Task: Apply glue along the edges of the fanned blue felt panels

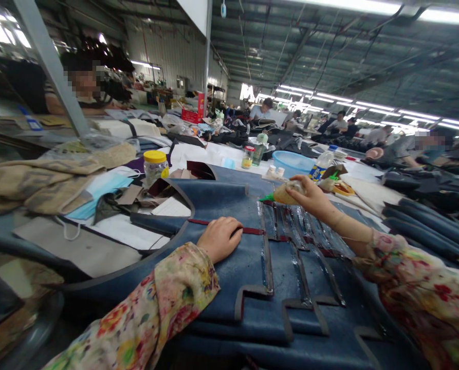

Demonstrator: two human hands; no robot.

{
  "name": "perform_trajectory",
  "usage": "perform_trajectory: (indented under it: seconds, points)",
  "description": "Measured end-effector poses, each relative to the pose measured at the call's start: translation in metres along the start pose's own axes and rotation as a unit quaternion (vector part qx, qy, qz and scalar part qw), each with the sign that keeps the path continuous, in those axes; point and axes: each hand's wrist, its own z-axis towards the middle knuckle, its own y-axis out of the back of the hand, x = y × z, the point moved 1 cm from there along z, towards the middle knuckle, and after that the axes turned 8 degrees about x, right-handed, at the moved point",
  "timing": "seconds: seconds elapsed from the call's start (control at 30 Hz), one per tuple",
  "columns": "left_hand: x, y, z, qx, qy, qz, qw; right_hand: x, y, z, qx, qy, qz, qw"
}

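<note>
My right hand point(310, 199) grips a squeeze bottle point(282, 194) with pale yellowish contents, tilted so its green nozzle points left and down, close over the blue leather panels point(221, 198). Shiny wet streaks of what looks like glue point(301, 275) run along the panels' grey edge strips, with dark red strips point(253, 231) crossing between them. Lying on the leather to the left, my left hand point(219, 239) has its fingers laid out and slightly bent, with nothing held. The panels overlap in staggered layers with stepped, notched edges.
A yellow-lidded jar point(155, 168), a blue face mask point(102, 192) and a camouflage cloth point(48, 182) lie left. Behind the leather stand a red-lidded jar point(248, 158), a blue basin point(293, 162) and a labelled bottle point(322, 163). Rolled leather point(437, 226) lies right. Several people work farther off.
</note>
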Motion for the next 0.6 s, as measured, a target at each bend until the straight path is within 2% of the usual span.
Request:
perform_trajectory:
  seconds: [0.13,0.23,0.3,0.4,0.5,0.6]
  points:
    - [0.001,-0.001,0.0,0.002,-0.002,-0.002,1.0,0.003,0.007,-0.015,0.058,-0.051,0.034,0.996]
    - [0.001,0.0,0.001,0.005,-0.003,-0.005,1.0,0.01,0.022,-0.035,0.107,-0.136,0.148,0.974]
    - [0.0,0.001,0.001,0.006,-0.002,-0.007,1.0,0.018,0.038,-0.054,0.117,-0.204,0.26,0.937]
    - [0.002,0.0,0.002,0.006,-0.007,-0.014,1.0,0.029,0.068,-0.092,0.074,-0.274,0.389,0.876]
    - [0.008,-0.002,0.005,0.009,-0.026,-0.023,0.999,0.041,0.091,-0.138,0.028,-0.301,0.494,0.815]
    - [0.011,0.002,0.011,0.026,-0.045,-0.034,0.998,0.055,0.097,-0.187,0.001,-0.309,0.578,0.755]
